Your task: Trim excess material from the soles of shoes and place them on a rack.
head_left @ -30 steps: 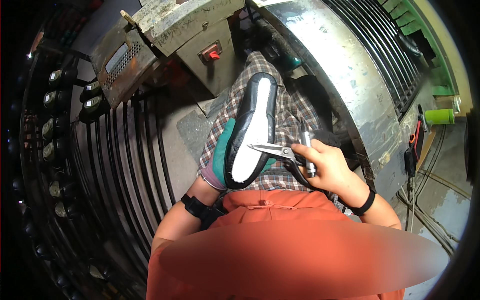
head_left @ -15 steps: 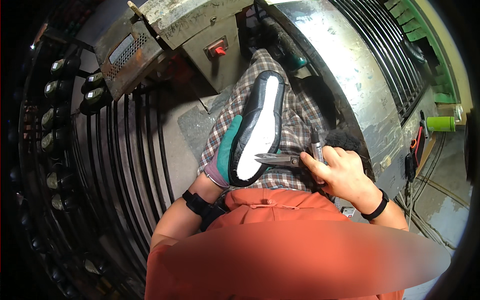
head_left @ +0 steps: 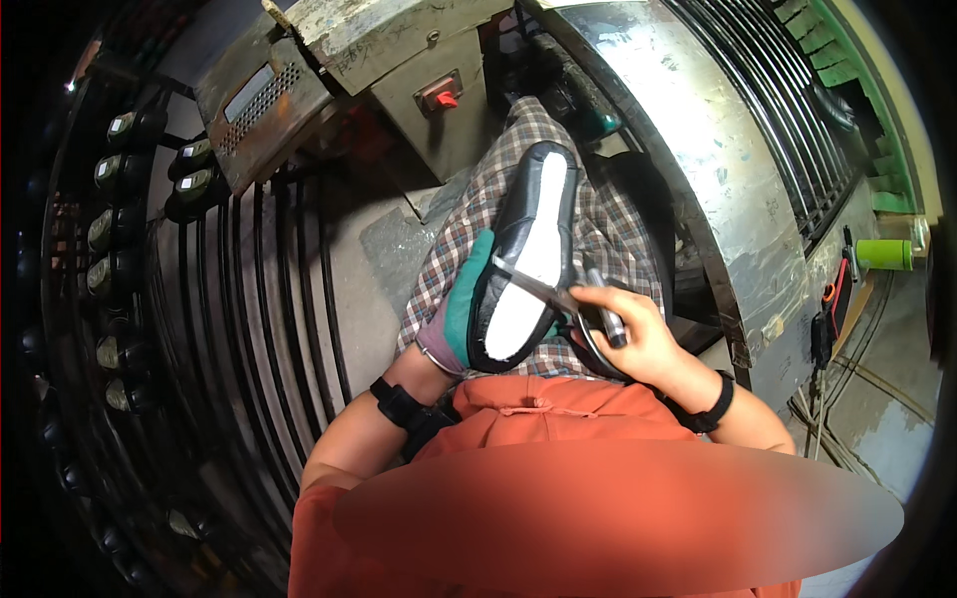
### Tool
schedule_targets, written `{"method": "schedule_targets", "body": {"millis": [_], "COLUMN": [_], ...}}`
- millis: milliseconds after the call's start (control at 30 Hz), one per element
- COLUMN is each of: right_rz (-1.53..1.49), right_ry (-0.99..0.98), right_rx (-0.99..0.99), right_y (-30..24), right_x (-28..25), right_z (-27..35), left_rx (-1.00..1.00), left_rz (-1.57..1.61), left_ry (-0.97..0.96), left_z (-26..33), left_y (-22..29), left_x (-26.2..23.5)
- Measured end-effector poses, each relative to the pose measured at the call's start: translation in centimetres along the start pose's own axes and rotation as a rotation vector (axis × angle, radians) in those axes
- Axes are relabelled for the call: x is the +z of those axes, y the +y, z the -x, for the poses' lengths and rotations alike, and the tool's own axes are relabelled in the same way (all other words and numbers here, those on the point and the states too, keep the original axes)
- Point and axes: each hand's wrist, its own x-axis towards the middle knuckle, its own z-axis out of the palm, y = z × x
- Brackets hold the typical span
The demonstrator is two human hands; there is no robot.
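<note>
Shoe [head_left: 546, 221] is bottom-up over the plaid cloth [head_left: 623, 224], near end gripped by the gloved left hand [head_left: 459, 317]: thumb up its left side, other fingers mostly hidden underneath. Right hand [head_left: 638, 329] is curled around scissors [head_left: 535, 286] plus a marker [head_left: 605, 306]. Blades cross the shoe but they're blurry, can't tell if touching.

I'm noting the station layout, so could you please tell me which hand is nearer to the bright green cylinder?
Right. The bare right hand is left of and below the bright green cylinder in the picture; the green-gloved left hand is much farther left.
</note>
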Motion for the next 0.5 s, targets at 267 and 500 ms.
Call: {"method": "schedule_targets", "body": {"millis": [267,500], "right_rz": [-0.826,-1.324], "right_ry": [0.467,0.275], "right_rx": [0.363,0.526], "right_y": [1.0,2.3], "right_x": [-2.8,-1.4], "right_z": [-1.1,-0.6], "left_rx": [-0.046,0.403], "left_rz": [-0.775,-1.923], "left_ry": [0.068,-0.036], "left_z": [2.0,0.3], "left_y": [4.3,7.8], "left_x": [3.3,4.0]}}
